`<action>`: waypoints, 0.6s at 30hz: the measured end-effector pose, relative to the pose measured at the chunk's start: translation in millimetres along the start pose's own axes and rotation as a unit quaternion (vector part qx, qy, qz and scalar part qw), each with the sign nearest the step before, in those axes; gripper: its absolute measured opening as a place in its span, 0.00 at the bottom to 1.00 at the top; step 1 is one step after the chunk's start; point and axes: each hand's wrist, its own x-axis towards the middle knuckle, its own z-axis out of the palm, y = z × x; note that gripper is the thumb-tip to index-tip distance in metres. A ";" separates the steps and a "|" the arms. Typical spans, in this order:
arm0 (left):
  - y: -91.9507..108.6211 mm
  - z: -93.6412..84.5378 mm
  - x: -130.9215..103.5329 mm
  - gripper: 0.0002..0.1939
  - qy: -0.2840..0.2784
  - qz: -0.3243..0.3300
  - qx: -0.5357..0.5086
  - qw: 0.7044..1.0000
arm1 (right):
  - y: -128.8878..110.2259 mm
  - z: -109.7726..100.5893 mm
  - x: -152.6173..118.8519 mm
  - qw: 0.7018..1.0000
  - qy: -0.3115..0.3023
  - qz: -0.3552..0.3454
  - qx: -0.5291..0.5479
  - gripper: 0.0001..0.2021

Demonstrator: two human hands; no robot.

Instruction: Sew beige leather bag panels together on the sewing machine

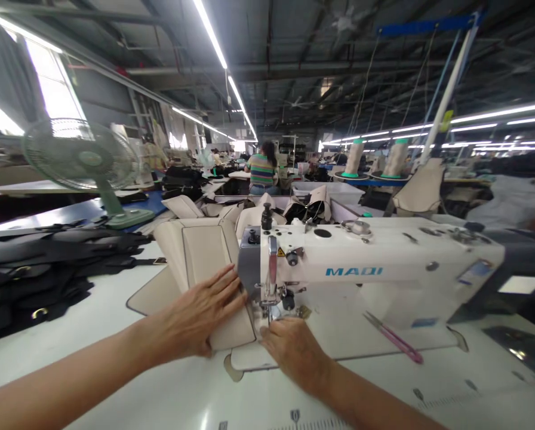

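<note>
A cream panelled piece with dark edging [205, 245] stands on the white table, its right edge beside the needle area of a white sewing machine [397, 257]. My left hand [205, 310] lies on the lower part of this piece, fingers spread and pointing toward the machine head. Just right of the presser foot, my right hand [294, 346] is closed, with its fingertips at the piece's edge; what they pinch is too small to make out. The needle area is partly hidden by my fingers.
Pink-handled tweezers [399, 343] lie on the machine bed at right. Dark strapped pieces [48, 269] are heaped at left, near a green fan [110, 197]. More cream pieces [254, 215] sit behind the machine head. Farther back is a person in a striped top [262, 171].
</note>
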 end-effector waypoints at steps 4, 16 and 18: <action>9.9 -0.2 -5.1 0.37 -0.029 -0.019 -0.026 0.999 | -2.7 -0.3 -2.2 0.999 0.027 -0.012 -0.031 0.08; 50.9 7.8 -18.5 0.21 0.020 -0.028 0.037 0.999 | -7.3 -7.2 -7.9 0.990 0.044 -0.082 -0.110 0.08; 52.2 10.7 -14.1 0.16 0.029 -0.029 0.039 0.998 | -7.9 -11.8 -8.4 0.988 0.037 -0.096 -0.118 0.11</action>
